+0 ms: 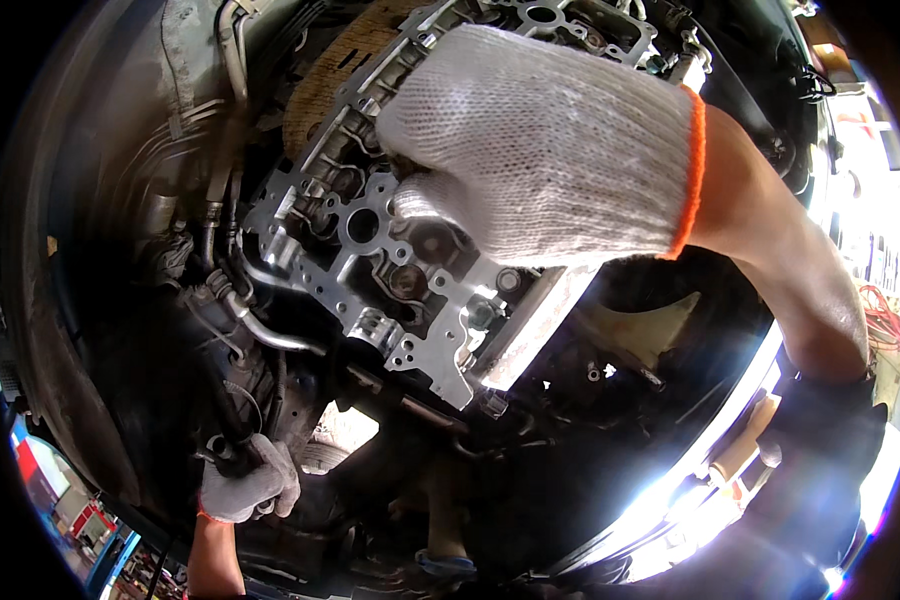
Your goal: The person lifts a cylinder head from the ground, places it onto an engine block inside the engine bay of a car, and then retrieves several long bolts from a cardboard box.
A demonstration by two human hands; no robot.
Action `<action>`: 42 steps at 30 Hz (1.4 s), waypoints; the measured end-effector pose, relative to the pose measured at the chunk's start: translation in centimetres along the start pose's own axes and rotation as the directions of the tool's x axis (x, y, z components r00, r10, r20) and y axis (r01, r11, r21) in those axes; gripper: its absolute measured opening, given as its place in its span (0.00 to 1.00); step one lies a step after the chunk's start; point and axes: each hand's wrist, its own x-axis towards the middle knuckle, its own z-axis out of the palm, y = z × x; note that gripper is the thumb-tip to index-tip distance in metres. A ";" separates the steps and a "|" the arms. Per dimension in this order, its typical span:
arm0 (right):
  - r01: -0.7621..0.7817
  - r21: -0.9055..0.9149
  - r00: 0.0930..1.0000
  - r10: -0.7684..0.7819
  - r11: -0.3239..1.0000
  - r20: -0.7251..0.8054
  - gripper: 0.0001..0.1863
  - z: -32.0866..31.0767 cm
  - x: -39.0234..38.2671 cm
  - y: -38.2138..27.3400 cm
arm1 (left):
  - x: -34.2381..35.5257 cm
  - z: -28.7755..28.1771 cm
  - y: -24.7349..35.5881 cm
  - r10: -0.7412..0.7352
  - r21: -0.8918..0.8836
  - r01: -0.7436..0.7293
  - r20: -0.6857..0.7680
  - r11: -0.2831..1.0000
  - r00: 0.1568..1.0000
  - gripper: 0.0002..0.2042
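Note:
My right hand (540, 145), in a white knit glove with an orange cuff, is closed over the bare metal cylinder head (370, 255). Its fingers curl inward, and whatever they grip is hidden beneath the glove. Round openings, valve-gear pockets and bolt holes show on the head around it. Lower on the left, my left hand (250, 482) wears a matching glove. Its fingers are wrapped around a dark tube-shaped part (232, 458), whose exact kind the shadow hides.
Metal pipes and hoses (255, 325) run along the left of the cylinder head. A brown perforated plate (335, 65) lies behind it. The car's bright body edge (670, 490) curves along the lower right. An orange-red coiled cable (882, 318) hangs at the far right.

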 end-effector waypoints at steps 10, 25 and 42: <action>-0.267 0.432 0.958 0.285 0.862 0.025 0.14 0.7 0.6 -1.2 | -1.0 0.3 0.7 -0.109 0.000 0.110 -0.124 0.994 0.986 0.05; -0.208 0.525 0.866 0.405 0.825 -0.293 0.05 0.6 0.3 -1.9 | -1.1 0.0 0.2 0.010 0.038 -0.007 -0.074 0.999 0.997 0.10; -0.114 0.762 0.911 0.373 0.638 -0.176 0.06 -4.9 10.3 -14.3 | -6.1 -0.7 0.7 -0.003 0.014 0.003 -0.005 1.000 1.000 0.10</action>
